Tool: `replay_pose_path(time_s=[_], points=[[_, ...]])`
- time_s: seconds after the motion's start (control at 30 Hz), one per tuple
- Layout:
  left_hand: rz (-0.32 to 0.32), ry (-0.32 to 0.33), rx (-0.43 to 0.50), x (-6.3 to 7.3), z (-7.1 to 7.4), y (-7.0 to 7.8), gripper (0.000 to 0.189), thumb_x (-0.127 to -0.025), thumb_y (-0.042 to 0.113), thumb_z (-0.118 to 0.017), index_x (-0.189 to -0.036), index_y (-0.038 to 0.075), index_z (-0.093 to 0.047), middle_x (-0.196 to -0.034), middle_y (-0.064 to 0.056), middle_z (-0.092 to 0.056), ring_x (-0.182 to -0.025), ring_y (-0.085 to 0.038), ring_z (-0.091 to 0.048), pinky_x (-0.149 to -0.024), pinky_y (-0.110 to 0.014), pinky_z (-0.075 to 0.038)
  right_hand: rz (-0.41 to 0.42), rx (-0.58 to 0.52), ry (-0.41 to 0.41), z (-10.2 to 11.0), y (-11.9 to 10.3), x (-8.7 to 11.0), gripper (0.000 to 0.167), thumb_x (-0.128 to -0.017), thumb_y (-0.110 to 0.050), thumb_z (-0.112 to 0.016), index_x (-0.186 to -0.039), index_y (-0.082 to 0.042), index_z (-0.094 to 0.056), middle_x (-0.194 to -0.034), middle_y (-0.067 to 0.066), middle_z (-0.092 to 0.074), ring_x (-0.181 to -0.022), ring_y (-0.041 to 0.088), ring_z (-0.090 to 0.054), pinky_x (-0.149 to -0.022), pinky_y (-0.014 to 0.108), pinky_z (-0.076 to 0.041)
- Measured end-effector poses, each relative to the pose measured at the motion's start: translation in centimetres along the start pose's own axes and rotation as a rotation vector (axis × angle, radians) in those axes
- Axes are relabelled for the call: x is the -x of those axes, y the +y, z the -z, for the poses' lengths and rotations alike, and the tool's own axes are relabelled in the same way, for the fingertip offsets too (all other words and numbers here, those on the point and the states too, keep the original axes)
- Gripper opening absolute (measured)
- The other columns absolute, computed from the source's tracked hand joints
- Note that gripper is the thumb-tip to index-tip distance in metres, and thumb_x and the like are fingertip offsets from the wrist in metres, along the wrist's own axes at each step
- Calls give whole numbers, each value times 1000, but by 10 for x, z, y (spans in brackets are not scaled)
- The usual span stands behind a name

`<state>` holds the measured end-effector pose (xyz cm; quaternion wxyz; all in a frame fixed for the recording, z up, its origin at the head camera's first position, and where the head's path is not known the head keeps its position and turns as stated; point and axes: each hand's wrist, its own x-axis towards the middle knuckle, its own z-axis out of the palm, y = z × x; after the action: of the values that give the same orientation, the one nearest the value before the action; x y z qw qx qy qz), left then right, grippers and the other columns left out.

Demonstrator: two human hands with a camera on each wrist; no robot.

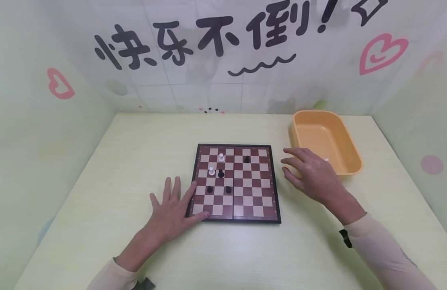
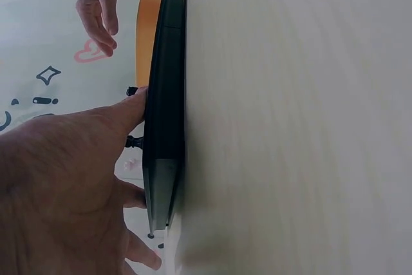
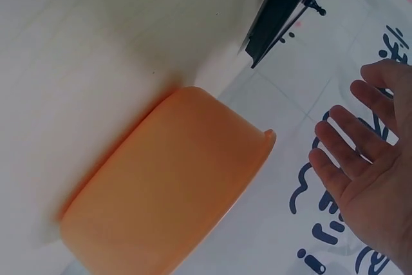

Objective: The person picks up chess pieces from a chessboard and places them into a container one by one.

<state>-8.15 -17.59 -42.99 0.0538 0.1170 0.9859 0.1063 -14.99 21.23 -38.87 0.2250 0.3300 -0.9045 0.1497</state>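
A folding chessboard (image 1: 256,192) lies flat on the table, with two white chess pieces, one of them a white piece (image 1: 211,171), and several black ones, such as a black piece (image 1: 228,189), standing on it. At its near left corner my left hand (image 1: 169,217) rests with spread fingers; the thumb touches the front edge and the index finger the left side. My right hand (image 1: 314,174) hovers right of the board, fingers loosely bent, and the right wrist view shows nothing in its palm (image 3: 373,204). Beneath and behind it stands an orange plastic bin (image 1: 322,137).
A small white thing (image 1: 326,160) shows inside the bin, partly hidden by the right hand. The pale table (image 1: 147,145) is bordered by a printed wall covering (image 1: 216,92) at the back and by side panels left and right.
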Motion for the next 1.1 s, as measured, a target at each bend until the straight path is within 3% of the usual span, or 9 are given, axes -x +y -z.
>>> replay_pose_path(time_s=[0.3, 0.6, 0.87, 1.1], points=[[2, -1, 6, 1, 1, -1, 98, -89, 78, -51, -162, 17, -30, -162, -33, -14, -149, -51, -2, -99, -86, -8, 4, -20, -13, -7, -4, -2, 24, -86, -11, -78, -109, -4, -76, -129, 16, -65, -113, 37, -63, -100, 61, -45], [3, 6, 3, 2, 1, -1, 98, -89, 80, -49, -162, 17, -30, -162, -34, -15, -149, -51, -2, -99, -86, -8, 26, -12, -26, -13, -9, -7, 23, -88, -15, -77, -108, -4, -76, -129, 15, -65, -114, 35, -63, -81, 51, -57], [6, 5, 12, 2, -1, -1, 98, -89, 80, -49, -162, 18, -30, -162, -33, -15, -150, -51, -1, -99, -86, -8, -4, -12, -85, -19, -12, -9, 24, -90, -16, -77, -111, -4, -76, -130, 15, -65, -117, 33, -61, -83, 48, -57], [-1, 9, 8, 2, 1, 0, 98, -89, 80, -49, -162, 18, -29, -162, -33, -15, -150, -51, -2, -99, -87, -9, 5, -15, -79, -23, -16, -10, 25, -88, -17, -79, -109, -4, -76, -128, 14, -65, -116, 32, -61, -83, 46, -57]])
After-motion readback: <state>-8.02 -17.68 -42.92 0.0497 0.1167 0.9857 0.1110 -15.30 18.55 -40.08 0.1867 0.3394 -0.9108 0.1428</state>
